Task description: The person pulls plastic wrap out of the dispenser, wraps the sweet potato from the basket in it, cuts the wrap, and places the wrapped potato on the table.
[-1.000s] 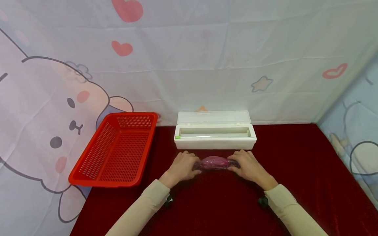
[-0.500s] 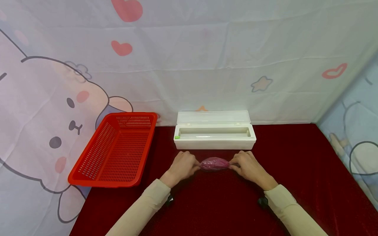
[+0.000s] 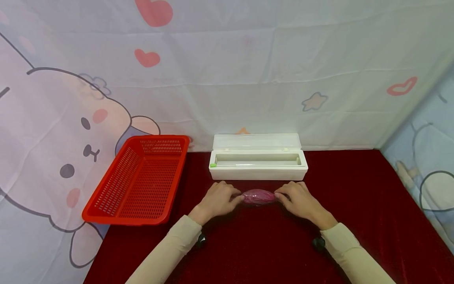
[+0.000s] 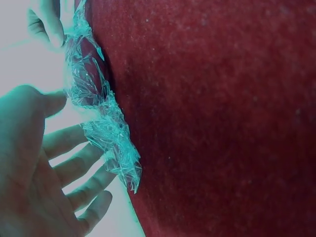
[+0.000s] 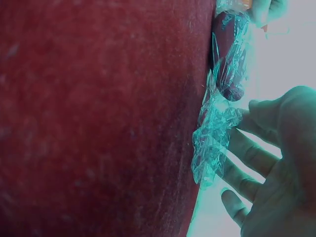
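Observation:
A reddish-purple oblong item (image 3: 259, 196) wrapped in clear cling film lies crosswise on the red cloth in the head view, between my hands. Crumpled film tails (image 4: 118, 140) stick out past its ends. My left hand (image 3: 220, 199) is at its left end; in the left wrist view the fingers are spread along the film tail, the thumb apart from them. At the other end is my right hand (image 3: 297, 199), its fingers loosely extended beside the crumpled film (image 5: 212, 143) in the right wrist view, thumb near the item's tip.
Just behind the hands stands a white cling film dispenser box (image 3: 259, 174) with its clear lid (image 3: 257, 141) raised. To the left sits a red plastic basket (image 3: 124, 220). A printed curtain (image 3: 227, 79) hangs along the back of the cloth-covered table (image 3: 262, 248).
Both hands held the film ends, then pinched in close to the item; now their fingers have loosened. The wrapped item stays nearly in place. Box and basket have not moved.

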### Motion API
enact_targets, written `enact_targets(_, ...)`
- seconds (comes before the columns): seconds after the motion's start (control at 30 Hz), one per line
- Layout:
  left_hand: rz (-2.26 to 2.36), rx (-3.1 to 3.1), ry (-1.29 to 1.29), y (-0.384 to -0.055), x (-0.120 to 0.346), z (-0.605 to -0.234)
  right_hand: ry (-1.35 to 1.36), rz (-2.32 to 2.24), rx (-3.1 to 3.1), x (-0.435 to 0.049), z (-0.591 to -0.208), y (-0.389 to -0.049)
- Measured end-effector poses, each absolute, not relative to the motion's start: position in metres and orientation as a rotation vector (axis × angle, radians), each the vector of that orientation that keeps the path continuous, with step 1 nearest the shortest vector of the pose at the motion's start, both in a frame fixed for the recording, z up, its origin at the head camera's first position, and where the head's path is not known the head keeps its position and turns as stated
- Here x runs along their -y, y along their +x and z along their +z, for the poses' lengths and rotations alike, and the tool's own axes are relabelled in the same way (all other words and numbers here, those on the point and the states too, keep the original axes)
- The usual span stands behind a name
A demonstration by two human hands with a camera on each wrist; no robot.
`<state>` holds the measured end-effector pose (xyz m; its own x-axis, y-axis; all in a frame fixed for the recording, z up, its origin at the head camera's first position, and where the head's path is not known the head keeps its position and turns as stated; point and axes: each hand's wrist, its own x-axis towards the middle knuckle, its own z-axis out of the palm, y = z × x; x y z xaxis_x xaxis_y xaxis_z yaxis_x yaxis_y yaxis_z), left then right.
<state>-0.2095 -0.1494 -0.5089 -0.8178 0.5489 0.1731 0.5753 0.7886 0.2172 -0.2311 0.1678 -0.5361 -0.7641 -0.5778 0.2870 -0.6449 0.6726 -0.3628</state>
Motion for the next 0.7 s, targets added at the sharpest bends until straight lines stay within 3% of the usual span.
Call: enact_targets(0.7,-0.515,2.989,-1.013,-0.2116,0.1532,-0.5087,1.081,0.852,2.8,-0.1753,-0.5351,-0.2295)
